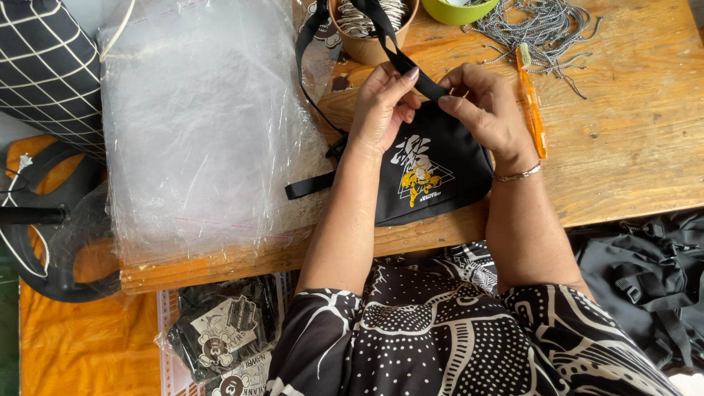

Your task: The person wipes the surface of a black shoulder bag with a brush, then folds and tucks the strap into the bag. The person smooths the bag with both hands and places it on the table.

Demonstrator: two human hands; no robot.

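A small black pouch bag (433,180) with a white and yellow printed figure lies at the near edge of a wooden table (631,147). Its black strap (392,48) runs up from the bag's top toward the back of the table. My left hand (381,106) pinches the strap just above the bag. My right hand (488,110), with a thin bracelet at the wrist, grips the bag's top edge right beside it. Both hands meet at the strap's attachment point.
A stack of clear plastic sleeves (198,125) covers the table's left part. Behind the hands stand a brown cup (367,37) of metal parts, a green bowl (458,10) and a heap of ball chains (543,29). An orange cutter (532,103) lies right of my hand. Black bags (645,279) sit lower right, packed bags (220,330) lower left.
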